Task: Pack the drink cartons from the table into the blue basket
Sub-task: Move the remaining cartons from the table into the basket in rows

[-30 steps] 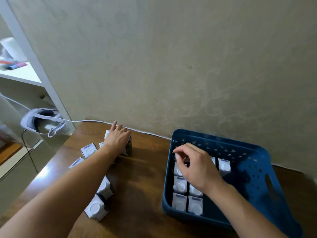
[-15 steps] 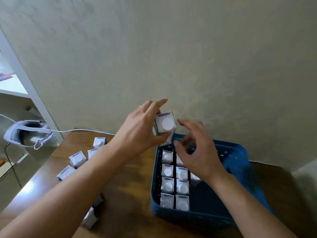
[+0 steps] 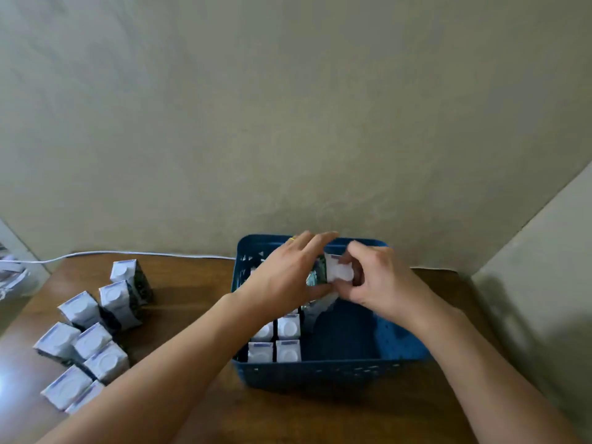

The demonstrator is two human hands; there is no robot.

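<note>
Left-hand grip: the left hand [image 3: 288,277] clasps the dark, printed body of the held carton [image 3: 333,271], fingers laid over its far side and the thumb under the near side.
Right-hand grip: the right hand [image 3: 381,278] has its fingers curled round the white top end of the same carton, pinching it from the right; both hands are clamped on it, neither spread apart.
Carton attitude: tipped on its side, top end to the right, above the middle of the blue basket [image 3: 330,376], not yet set down.
Change: half a second ago the left hand alone carried this carton upright above the basket's far left corner while the right hand reached for it with open fingers; the carton is now lower, turned, and shared between both hands.
Meaning for the task: this appears to be a hand-over or alignment just before placing, probably into the vacant space right of the filled columns.
Packed cartons [image 3: 288,350]: standing upright in two columns along the basket's left side; the far rows are hidden by the left forearm.
Loose cartons [image 3: 93,328]: a cluster remains on the table [image 3: 185,302], well left of the basket, so packing looks well short of finished.
Background: a white cable [image 3: 128,252] runs along the table's far edge.
</note>
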